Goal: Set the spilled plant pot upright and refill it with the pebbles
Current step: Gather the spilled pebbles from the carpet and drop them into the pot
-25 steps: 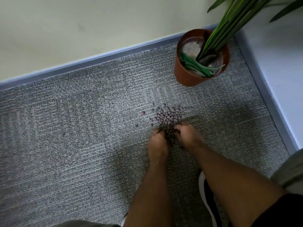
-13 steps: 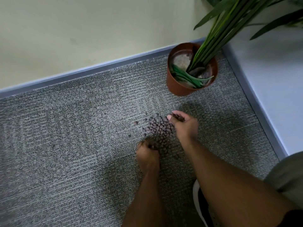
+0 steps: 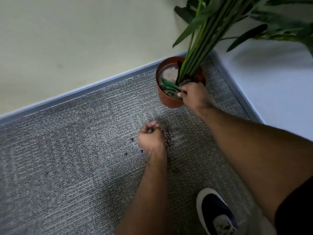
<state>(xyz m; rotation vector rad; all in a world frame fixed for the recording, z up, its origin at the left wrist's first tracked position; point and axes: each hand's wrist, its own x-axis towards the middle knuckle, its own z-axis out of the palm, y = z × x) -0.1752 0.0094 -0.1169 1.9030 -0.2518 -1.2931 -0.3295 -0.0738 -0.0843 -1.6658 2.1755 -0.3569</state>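
Note:
The terracotta plant pot [image 3: 166,97] stands upright on the grey carpet in the room's corner, with long green stems rising to the upper right. My right hand [image 3: 194,94] is over the pot's near rim, fingers curled inside it; what it holds is hidden. My left hand [image 3: 150,138] rests curled on the carpet over the pile of small brown pebbles [image 3: 169,139], gripping some of them. A few stray pebbles [image 3: 131,140] lie to its left.
A pale wall with a grey skirting strip [image 3: 84,94] runs behind the carpet. A white wall or cabinet [image 3: 271,90] closes the right side. My dark shoe [image 3: 216,212] stands at the lower right. Plant leaves [image 3: 254,22] overhang the corner.
My right hand lifted from the pebble pile and moved up to the pot. My left hand shifted forward onto the pile and closed on pebbles.

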